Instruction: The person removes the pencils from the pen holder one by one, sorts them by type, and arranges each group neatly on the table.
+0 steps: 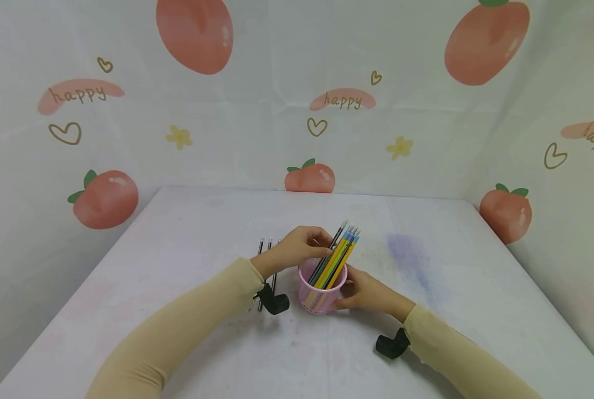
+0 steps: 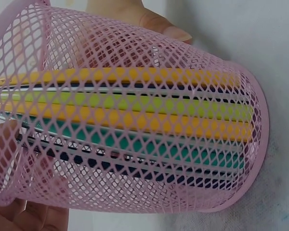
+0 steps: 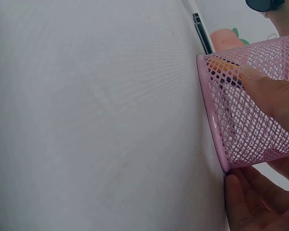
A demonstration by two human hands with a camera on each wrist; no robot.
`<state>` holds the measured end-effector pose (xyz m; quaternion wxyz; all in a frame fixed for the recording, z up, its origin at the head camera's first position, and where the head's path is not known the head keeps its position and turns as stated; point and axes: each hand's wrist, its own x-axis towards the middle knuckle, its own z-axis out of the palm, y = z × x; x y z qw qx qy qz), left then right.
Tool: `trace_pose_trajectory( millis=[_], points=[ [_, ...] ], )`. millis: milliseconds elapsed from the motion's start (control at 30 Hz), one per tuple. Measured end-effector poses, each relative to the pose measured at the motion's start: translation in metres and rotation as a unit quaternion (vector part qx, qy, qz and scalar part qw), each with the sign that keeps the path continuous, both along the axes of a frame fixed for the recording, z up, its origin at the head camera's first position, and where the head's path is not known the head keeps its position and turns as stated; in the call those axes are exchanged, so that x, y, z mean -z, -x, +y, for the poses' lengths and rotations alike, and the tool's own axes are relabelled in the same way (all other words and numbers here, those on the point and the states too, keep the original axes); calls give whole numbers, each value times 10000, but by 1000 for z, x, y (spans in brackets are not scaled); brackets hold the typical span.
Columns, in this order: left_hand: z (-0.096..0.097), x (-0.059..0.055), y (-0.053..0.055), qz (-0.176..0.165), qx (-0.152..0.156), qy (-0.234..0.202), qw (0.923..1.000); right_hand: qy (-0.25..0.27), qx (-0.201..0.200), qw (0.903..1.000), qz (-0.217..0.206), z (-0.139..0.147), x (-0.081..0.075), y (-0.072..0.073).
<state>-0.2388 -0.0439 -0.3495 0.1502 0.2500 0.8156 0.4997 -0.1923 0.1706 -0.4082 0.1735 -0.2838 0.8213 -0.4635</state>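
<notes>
I'm gripping the cup [image 1: 304, 295] with the right hand [image 1: 372, 291], well inside the surface's [image 1: 297, 354] far edge; the left hand [image 1: 297, 247] is pinching a dark pencil [image 1: 339, 233]. Levering sideways could be tipping the cup; sagging, I'd be rolling the loose pencils [image 1: 269, 244].

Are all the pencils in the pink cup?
No, a few dark pencils lie on the table beside the pink cup, partly hidden behind an arm.

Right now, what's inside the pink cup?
Pencils lean inside the pink mesh cup: yellow, green and black ones. They overlap, so any hidden behind the front ones can't be seen.
</notes>
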Motion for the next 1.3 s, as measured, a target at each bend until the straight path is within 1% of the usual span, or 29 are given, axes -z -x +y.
trace_pose_trajectory(
  millis=[67,167,267,333,433,567,633,667,833,900,1133,1300],
  points=[
    [-1,1,0,138,-78,1,9999,4,-6,10000,17,0,0,0],
    [-2,0,0,235,-177,-32,9996,-8,12,10000,33,0,-1,0],
    [-4,-1,1,262,-222,-72,9994,-3,31,10000,6,0,-1,1],
    [-6,-3,2,226,-241,-169,9993,7,40,10000,-11,-1,-1,1],
    [-10,-5,3,282,-287,-290,9988,-4,55,10000,13,-1,0,1],
    [-14,-10,6,193,-366,-568,9975,-48,75,9999,48,-1,1,1],
    [-16,-12,7,56,-404,-759,9963,-44,81,9999,46,-1,1,1],
    [-17,-14,8,-11,-413,-880,9953,-65,60,9999,93,-1,1,1],
    [-22,-25,10,-213,-533,-1373,9889,-83,66,9999,61,-1,0,2],
    [-24,-30,10,-225,-595,-1527,9862,-83,82,9999,4,-1,0,2],
    [-36,-49,10,-145,-793,-2010,9763,-92,44,9999,67,0,0,0],
    [-45,-58,11,-195,-932,-2256,9696,-167,78,9998,89,0,-1,-1]
  ],
)
